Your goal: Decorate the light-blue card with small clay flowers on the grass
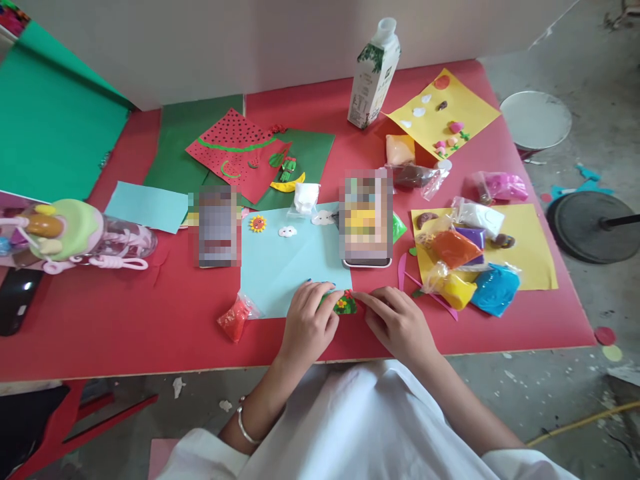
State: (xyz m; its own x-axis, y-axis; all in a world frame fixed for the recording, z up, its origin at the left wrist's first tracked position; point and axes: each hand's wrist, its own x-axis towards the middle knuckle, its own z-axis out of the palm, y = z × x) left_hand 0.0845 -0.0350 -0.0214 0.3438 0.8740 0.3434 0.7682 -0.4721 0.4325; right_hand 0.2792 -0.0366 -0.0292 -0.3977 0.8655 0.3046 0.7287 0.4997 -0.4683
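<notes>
The red table (125, 320) carries everything here, and on it, in front of the person, lies a light blue sheet (285, 267) with a small sunflower (257, 223) and two white clouds (287, 231) stuck on its upper part. To the right of the sheet there is a yellow sheet (530, 253) with several bags of coloured clay (453, 248) on it, and to the left, just beside the lower corner of the blue sheet, lies one red clay bag (234, 320). The thing in work is a small green clay piece with tiny flowers (345, 305), which sits at the lower right corner of the blue sheet, near the table edge. It lies exactly between both hands, with its long side going left to right. The left hand (310, 323) comes to it from the left; its fingers are curled together and the fingertips press on the left end of the piece. The right hand (397, 323) comes from the right, with the index finger stretched and touching the right end, and the other fingers folded loosely. Both hands are about equally near, and neither one lifts the piece from the table.
</notes>
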